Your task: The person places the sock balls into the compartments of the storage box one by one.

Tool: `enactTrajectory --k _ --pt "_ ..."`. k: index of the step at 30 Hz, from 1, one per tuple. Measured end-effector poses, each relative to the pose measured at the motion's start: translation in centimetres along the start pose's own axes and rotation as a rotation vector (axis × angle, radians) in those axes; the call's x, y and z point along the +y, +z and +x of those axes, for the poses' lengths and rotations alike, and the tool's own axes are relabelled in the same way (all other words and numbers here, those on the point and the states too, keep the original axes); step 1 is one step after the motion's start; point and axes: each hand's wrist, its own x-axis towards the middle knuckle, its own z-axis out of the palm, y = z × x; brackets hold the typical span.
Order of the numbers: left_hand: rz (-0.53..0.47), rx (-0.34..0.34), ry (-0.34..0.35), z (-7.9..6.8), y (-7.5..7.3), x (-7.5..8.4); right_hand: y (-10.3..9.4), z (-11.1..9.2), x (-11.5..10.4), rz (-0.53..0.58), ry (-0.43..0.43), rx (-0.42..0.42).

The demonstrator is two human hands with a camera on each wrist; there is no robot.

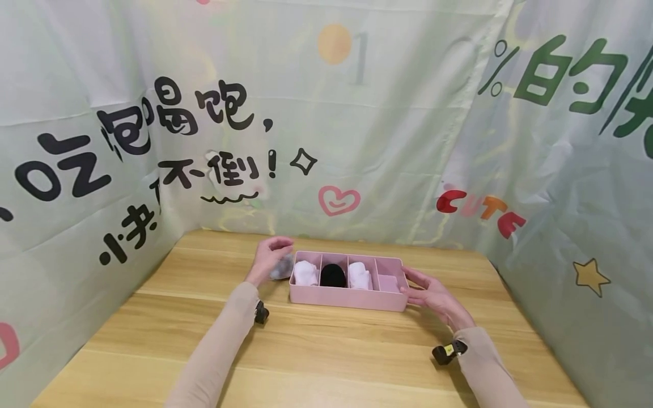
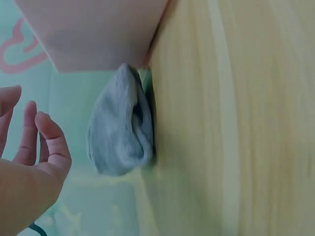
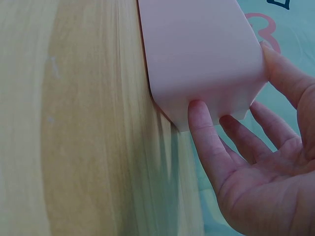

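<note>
A pink divided organizer box (image 1: 342, 296) sits on the table, its compartments in a row. From the left, they hold a rolled white sock (image 1: 306, 273), a rolled black sock (image 1: 333, 275) and another rolled white sock (image 1: 359, 276); the far right one shows only pink inside. A folded grey sock (image 2: 118, 128) lies on the table close to the box's left end. Just above the grey sock is my left hand (image 1: 267, 259), fingers loosely bent and apart from it. My right hand (image 3: 266, 167) touches the box's right end with spread fingertips.
The wooden table (image 1: 316, 362) ends at a printed fabric backdrop (image 1: 398, 141) at the back and both sides. A small black wrist camera (image 1: 261, 313) is on the left wrist, another wrist camera (image 1: 446, 353) on the right.
</note>
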Motion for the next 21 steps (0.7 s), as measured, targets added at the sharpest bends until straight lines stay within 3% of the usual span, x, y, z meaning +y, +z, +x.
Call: enactTrajectory --k 10,21 --pt "0.006 0.011 -0.095 0.7 -2.5 -1.2 0.0 -0.1 0.0 0.003 0.006 0.002" --pt "0.113 -0.101 -0.189 1.0 -3.4 -2.4 -0.1 -0.1 0.1 -0.001 0.002 0.013"
